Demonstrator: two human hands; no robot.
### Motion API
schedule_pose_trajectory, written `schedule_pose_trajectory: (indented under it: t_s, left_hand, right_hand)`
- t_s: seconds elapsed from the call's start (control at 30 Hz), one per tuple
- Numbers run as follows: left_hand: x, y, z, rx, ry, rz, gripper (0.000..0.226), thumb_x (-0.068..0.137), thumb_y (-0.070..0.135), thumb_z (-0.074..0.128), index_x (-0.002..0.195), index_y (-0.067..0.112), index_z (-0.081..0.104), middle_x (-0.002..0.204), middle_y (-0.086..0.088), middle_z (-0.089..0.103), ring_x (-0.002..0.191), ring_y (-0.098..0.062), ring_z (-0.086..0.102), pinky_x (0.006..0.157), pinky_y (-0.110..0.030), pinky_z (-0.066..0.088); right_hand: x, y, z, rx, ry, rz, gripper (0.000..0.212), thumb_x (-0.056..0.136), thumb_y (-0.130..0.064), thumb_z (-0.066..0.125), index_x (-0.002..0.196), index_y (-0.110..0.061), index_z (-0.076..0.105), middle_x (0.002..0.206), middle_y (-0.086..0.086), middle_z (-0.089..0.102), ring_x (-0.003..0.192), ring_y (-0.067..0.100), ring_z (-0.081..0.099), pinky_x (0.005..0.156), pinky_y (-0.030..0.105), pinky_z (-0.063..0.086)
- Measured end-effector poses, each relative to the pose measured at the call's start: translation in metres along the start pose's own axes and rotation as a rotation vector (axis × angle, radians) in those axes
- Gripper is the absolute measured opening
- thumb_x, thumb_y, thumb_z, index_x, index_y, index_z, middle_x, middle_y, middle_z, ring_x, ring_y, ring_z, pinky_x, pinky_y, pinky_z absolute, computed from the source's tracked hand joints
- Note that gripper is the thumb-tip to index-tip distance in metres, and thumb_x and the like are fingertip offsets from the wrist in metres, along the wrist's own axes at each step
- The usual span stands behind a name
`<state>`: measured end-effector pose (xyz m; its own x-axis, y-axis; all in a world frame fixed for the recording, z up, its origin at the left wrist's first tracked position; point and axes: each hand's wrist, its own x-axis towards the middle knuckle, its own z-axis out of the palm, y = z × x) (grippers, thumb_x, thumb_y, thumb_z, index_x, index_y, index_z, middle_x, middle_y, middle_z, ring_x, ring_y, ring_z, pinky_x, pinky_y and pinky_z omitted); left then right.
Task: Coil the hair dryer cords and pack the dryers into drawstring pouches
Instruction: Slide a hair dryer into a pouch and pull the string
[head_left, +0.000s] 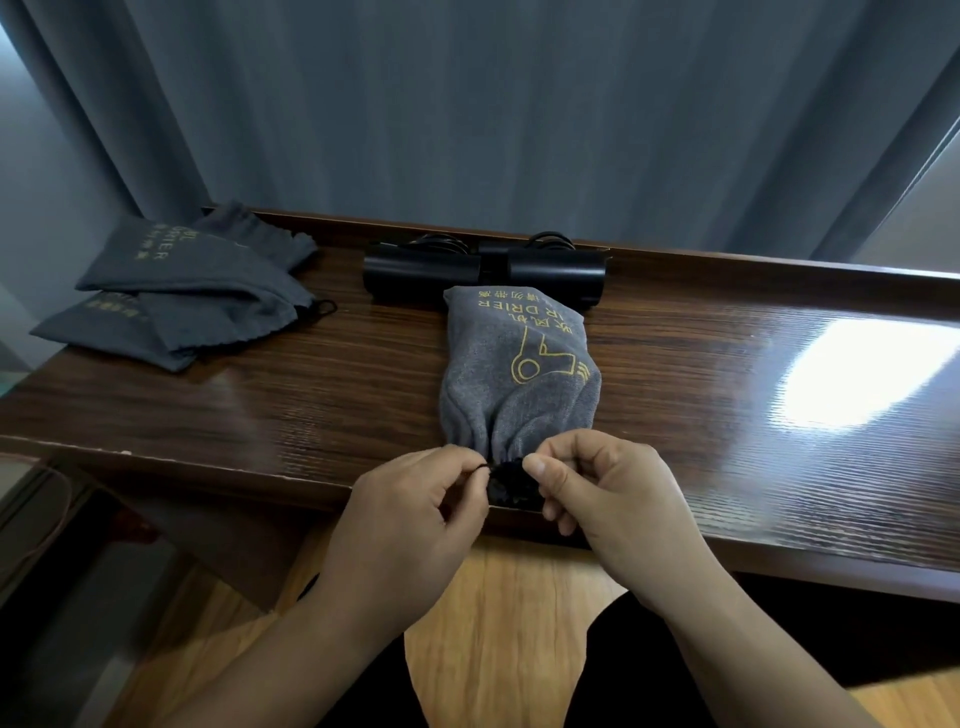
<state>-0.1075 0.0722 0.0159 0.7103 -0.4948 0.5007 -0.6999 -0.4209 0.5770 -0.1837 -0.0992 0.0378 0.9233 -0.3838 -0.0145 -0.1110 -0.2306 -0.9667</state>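
dark wood table, grey curtain behind; both hands pinch pouch drawstring.

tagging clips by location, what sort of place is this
Probably a hotel guest room. Full-length grey curtains hang behind a dark wood desk, and grey pouches printed with a dryer logo lie in a stack beside black dryers, which suits housekeeping stock.

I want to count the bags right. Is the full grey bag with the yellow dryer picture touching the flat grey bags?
Apart. The head view shows bare wooden table between the full grey bag and the flat grey bags.
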Motion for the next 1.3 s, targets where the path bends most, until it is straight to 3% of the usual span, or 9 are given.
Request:
schedule_pose_trajectory:
  t_s: [0.1,0.23,0.43,0.5,0.6,0.77,1.0,1.17,1.3]
  left_hand:
    - [0.001,0.004,0.002,-0.282,0.097,-0.197,0.013,0.083,0.021,0.066,0.083,0.029,0.076,0.072,0.012,0.069,0.067,-0.006,0.065,0.064,-0.014,0.047]
    - [0.007,0.005,0.003,-0.766,-0.032,-0.521,0.014,0.08,0.019,0.057,0.077,0.021,0.07,0.058,-0.005,0.062,0.051,-0.018,0.051,0.051,-0.027,0.043]
    - [0.014,0.005,-0.002,-1.101,-0.216,-0.622,0.008,0.065,0.012,0.049,0.062,0.016,0.054,0.058,0.001,0.039,0.048,-0.014,0.034,0.045,-0.025,0.025]
    - [0.014,0.006,0.0,-1.107,-0.218,-0.607,0.009,0.057,0.023,0.057,0.056,0.02,0.048,0.057,-0.002,0.031,0.046,-0.013,0.03,0.046,-0.024,0.022]
    - [0.012,0.004,0.005,-0.939,-0.215,-0.512,0.035,0.071,0.045,0.061,0.055,0.023,0.039,0.051,0.001,0.03,0.045,-0.011,0.028,0.044,-0.025,0.023]
    - [0.015,-0.003,-0.003,-0.545,-0.173,-0.398,0.07,0.076,0.066,0.058,0.057,0.003,0.034,0.052,-0.004,0.032,0.051,-0.015,0.031,0.051,-0.031,0.029]
    - [0.026,-0.003,-0.01,-0.488,-0.179,-0.365,0.063,0.088,0.047,0.06,0.056,-0.001,0.034,0.051,-0.004,0.032,0.051,-0.015,0.031,0.052,-0.032,0.029]
    - [0.027,-0.01,-0.009,-0.493,-0.152,-0.387,0.065,0.095,0.04,0.063,0.059,-0.006,0.034,0.051,-0.004,0.031,0.05,-0.015,0.031,0.051,-0.031,0.03]
    - [0.026,-0.025,0.003,-0.416,-0.161,-0.343,0.062,0.093,0.044,0.062,0.057,0.003,0.033,0.053,0.001,0.032,0.051,-0.011,0.033,0.053,-0.03,0.031]
  right_hand:
    - [0.0,0.003,0.0,0.039,0.001,-0.012,0.014,0.088,-0.02,0.075,0.075,-0.021,0.072,0.06,0.007,0.065,0.052,0.011,0.06,0.055,0.023,0.051]
    - [-0.001,0.007,0.001,0.081,0.033,-0.046,0.014,0.086,-0.015,0.076,0.074,-0.021,0.072,0.061,0.009,0.067,0.052,0.012,0.061,0.054,0.023,0.05]
    - [-0.006,0.01,-0.003,0.05,0.065,-0.118,0.02,0.085,-0.011,0.077,0.07,-0.023,0.071,0.062,0.005,0.066,0.055,0.009,0.062,0.055,0.021,0.051]
    - [-0.008,0.01,-0.003,-0.024,0.08,-0.164,0.022,0.084,-0.01,0.078,0.07,-0.025,0.07,0.062,0.004,0.066,0.054,0.008,0.062,0.056,0.016,0.049]
    - [-0.01,0.01,-0.004,-0.109,0.105,-0.223,0.019,0.084,-0.012,0.078,0.072,-0.024,0.068,0.062,0.0,0.067,0.054,0.009,0.063,0.057,0.012,0.046]
    - [-0.01,0.013,-0.018,-0.268,0.18,-0.293,0.02,0.087,-0.015,0.075,0.073,-0.026,0.065,0.063,-0.008,0.068,0.059,0.008,0.066,0.059,0.009,0.044]
    - [-0.006,0.018,-0.026,-0.371,0.21,-0.342,0.019,0.089,-0.028,0.068,0.074,-0.031,0.057,0.067,-0.012,0.067,0.065,0.007,0.065,0.06,0.008,0.042]
    - [-0.002,0.025,-0.031,-0.398,0.206,-0.318,0.026,0.092,-0.017,0.071,0.073,-0.026,0.056,0.065,-0.012,0.066,0.062,0.009,0.063,0.06,0.01,0.04]
    - [0.004,0.033,-0.03,-0.34,0.144,-0.223,0.025,0.091,-0.018,0.071,0.072,-0.026,0.057,0.064,-0.008,0.068,0.059,0.012,0.064,0.059,0.015,0.044]
